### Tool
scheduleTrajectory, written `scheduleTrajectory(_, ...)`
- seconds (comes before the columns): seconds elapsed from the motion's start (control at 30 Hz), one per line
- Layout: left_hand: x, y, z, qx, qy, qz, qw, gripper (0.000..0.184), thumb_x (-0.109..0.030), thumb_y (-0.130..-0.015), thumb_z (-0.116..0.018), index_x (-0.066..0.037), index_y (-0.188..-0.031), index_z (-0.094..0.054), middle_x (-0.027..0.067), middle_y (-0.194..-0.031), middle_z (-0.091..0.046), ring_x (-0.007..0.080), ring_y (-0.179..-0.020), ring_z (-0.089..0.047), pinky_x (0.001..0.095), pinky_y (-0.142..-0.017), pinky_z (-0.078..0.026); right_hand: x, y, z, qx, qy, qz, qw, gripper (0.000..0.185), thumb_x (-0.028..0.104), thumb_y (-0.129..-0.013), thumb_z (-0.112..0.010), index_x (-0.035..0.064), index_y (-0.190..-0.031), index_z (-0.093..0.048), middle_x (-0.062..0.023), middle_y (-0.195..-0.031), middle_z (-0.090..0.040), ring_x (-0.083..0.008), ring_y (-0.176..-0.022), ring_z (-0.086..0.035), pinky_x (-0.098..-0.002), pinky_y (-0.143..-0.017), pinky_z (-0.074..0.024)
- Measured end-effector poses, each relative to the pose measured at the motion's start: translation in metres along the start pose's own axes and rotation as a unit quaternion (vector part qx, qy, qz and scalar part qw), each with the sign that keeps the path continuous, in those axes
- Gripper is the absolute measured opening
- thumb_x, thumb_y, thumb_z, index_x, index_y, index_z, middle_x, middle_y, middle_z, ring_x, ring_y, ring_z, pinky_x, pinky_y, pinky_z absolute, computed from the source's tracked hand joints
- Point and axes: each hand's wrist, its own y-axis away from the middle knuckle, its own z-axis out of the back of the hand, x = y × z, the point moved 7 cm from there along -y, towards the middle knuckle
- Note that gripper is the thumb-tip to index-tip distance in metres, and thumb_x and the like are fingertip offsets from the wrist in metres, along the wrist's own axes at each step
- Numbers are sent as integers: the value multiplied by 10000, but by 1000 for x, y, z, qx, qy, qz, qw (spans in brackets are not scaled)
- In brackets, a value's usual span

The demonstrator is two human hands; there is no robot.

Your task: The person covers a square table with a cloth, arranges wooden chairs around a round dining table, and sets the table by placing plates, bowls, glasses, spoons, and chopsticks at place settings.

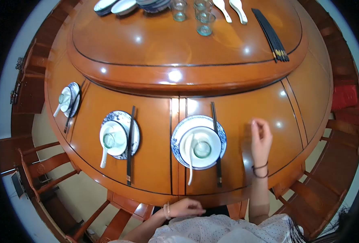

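My right hand [261,137] is raised over the table's right side, fingers loosely bent and slightly apart, holding nothing visible. Closest to it are black chopsticks [219,175], resting across the right rim of a blue-patterned plate [177,135]. On that plate sits a white bowl [182,146] containing a glass [202,149] and a white spoon [190,162], whose handle hangs over the rim. My left hand [185,207] is low by my body at the table edge, empty, with its fingers loosely extended.
Left of here are two similar settings, with a plate [135,137] and a farther plate [76,106]. The raised centre [147,52] holds stacked dishes [153,5], several glasses [205,26], two spoons [238,11] and a chopstick bundle [271,36]. Wooden chairs [50,166] surround the table.
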Motion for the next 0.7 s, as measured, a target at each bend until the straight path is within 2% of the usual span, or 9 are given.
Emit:
scheduleTrajectory(0.03,-10,14,5,22,-101,-9,995,207,-218,-820,-550,-14,-825,-586,30,-730,-585,57,-674,-516,204,-588,-419,26,-22,-3,-32,33,52,998,155,121,-804,-533,-2,-898,-548,-77,-854,-576,-146,-802,-544,-243,-645,-429)
scheduleTrajectory(0.1,-43,40,18,32,-85,-1,996,194,-202,-810,-563,-18,-757,-593,18,-650,-556,52,-595,-480,203,-522,-369,78,-62,-26,-71,65,251,963,184,122,-806,-522,-7,-936,-543,-123,-993,-543,-227,-958,-498,-312,-817,-391)
scheduleTrajectory(0.17,-90,61,34,-1,-104,-80,991,196,-157,-815,-548,3,-706,-580,34,-643,-546,81,-581,-485,213,-522,-370,92,-97,-56,-73,95,282,952,225,148,-813,-510,-5,-975,-538,-152,-1111,-488,-286,-1075,-421,-368,-932,-299)
scheduleTrajectory(0.2,-100,70,40,-5,-107,-80,991,196,-157,-815,-548,3,-706,-580,34,-643,-546,81,-581,-485,213,-522,-370,93,-107,-68,-73,90,284,952,225,148,-813,-510,-5,-975,-538,-152,-1111,-488,-286,-1075,-421,-368,-932,-299)
scheduleTrajectory(0.27,-134,95,64,-89,-30,-198,976,220,-101,-829,-504,23,-654,-552,61,-649,-546,114,-593,-503,227,-543,-389,93,-124,-92,-88,137,300,940,257,174,-814,-500,13,-1012,-530,-147,-1188,-437,-300,-1149,-355,-403,-965,-257)
scheduleTrajectory(0.37,-154,125,91,-163,44,-186,968,287,-155,-878,-433,13,-670,-538,36,-659,-551,73,-586,-490,215,-558,-407,83,-125,-107,-123,280,292,906,271,168,-806,-499,27,-1037,-516,-130,-1214,-415,-305,-1172,-328,-428,-978,-236)
scheduleTrajectory(0.43,-162,138,110,-184,10,-173,968,288,-158,-900,-372,24,-747,-533,36,-665,-547,73,-598,-496,206,-569,-420,83,-127,-109,-117,288,285,907,306,158,-794,-496,30,-1072,-491,-117,-1231,-401,-305,-1182,-317,-434,-979,-236)
scheduleTrajectory(0.57,-201,147,149,-228,-21,-185,956,220,-182,-896,-388,4,-889,-505,33,-649,-539,73,-594,-502,190,-557,-419,79,-133,-104,-97,322,290,896,338,129,-787,-478,30,-1109,-482,-93,-1225,-418,-282,-1182,-326,-430,-980,-241)
scheduleTrajectory(0.7,-246,155,194,-336,-7,-241,911,170,-157,-879,-417,-10,-894,-500,58,-636,-529,111,-563,-518,216,-542,-427,70,-142,-94,-84,325,286,898,332,108,-797,-450,43,-1119,-492,-72,-1195,-461,-254,-1150,-379,-424,-988,-232)
